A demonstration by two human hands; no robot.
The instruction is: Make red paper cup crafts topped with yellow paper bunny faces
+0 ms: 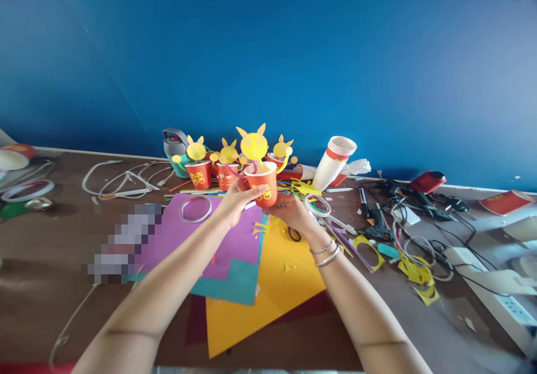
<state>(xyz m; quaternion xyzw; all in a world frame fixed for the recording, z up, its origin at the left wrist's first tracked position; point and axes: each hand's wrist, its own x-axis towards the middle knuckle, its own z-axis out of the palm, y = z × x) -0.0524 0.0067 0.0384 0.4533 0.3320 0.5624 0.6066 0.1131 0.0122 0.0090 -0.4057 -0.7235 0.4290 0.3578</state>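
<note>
My left hand (237, 201) is wrapped round the left side of a red paper cup (263, 186) with gold markings. From the right, my right hand (289, 209) holds the same cup low down, its fingers partly hidden behind it. The cup is upright, above the coloured sheets. A yellow paper head with two pointed ears (254, 145) rises from it, with curved arms ending in round discs. Behind stand similar red cups with yellow heads, one at the left (199, 176), one beside it (227, 177), and another partly hidden behind the held cup.
Purple (168, 239), teal (226, 287) and yellow sheets (272, 290) lie below. A tilted stack of white cups (333, 164) stands right of centre. Farther right are glue guns (378, 225), tangled cables, yellow scraps (415, 270) and a power strip (495, 301). A grey flask (174, 143) stands behind.
</note>
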